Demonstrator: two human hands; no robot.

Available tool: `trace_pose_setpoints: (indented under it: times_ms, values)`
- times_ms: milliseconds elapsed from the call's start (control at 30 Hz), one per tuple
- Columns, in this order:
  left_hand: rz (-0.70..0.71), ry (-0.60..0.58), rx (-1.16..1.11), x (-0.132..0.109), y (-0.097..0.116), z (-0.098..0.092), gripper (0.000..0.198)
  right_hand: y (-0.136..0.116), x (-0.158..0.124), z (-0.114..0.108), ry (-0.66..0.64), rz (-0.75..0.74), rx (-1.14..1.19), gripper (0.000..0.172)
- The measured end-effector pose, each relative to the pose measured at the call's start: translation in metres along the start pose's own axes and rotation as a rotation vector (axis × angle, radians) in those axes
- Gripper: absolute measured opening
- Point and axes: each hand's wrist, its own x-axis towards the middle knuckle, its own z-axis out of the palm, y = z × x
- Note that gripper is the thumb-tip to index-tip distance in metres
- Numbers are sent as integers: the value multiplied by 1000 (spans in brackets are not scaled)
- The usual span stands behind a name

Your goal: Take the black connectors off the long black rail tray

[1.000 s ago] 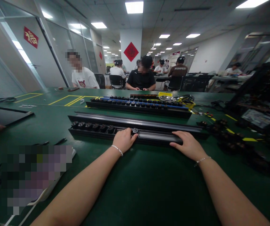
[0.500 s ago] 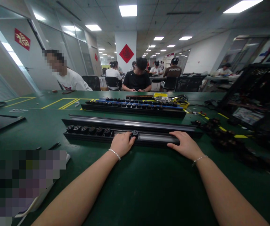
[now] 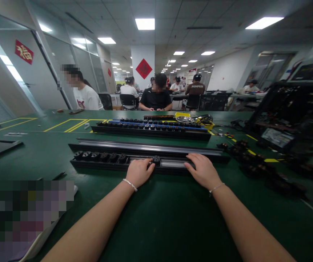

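Observation:
A long black rail [image 3: 169, 164] lies across the green table in front of me. Several small black parts [image 3: 99, 157] sit in a row in its left end. My left hand [image 3: 138, 171] rests on the rail with its fingers curled, the fingertips pressed on one small black part [image 3: 156, 159] in the channel. My right hand [image 3: 203, 169] lies flat on the rail just right of that part, fingers stretched out, holding nothing. Both wrists wear thin bracelets.
A second rail [image 3: 151, 147] lies just behind, and a third rail with a blue strip [image 3: 151, 128] farther back. Loose black parts [image 3: 257, 162] are heaped at the right, before a dark rack [image 3: 289, 116]. People sit at the table's far side.
My right hand has slid left along the rail, closer to my left hand. My left hand stays at the small black part. The view has shifted slightly.

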Motion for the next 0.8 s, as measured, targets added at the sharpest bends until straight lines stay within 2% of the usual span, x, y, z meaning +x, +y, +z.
trace_pose_setpoints:
  times_ms: [133, 233, 400, 533, 800]
  values:
    - [7, 1, 2, -1, 2, -1, 39, -34, 10, 13, -4, 7, 149, 47]
    - [5, -7, 3, -1, 5, -2, 39, -59, 17, 21, -7, 73, 221, 47]
    - [-30, -45, 8, 0, 9, -5, 40, -89, 26, 27, -60, 221, 149, 48]
    - [13, -43, 3, 0, 11, -6, 40, -99, 28, 27, -53, 300, 133, 41]
    - [53, -19, 9, -1, 11, -4, 40, -102, 27, 27, -36, 306, 109, 35]
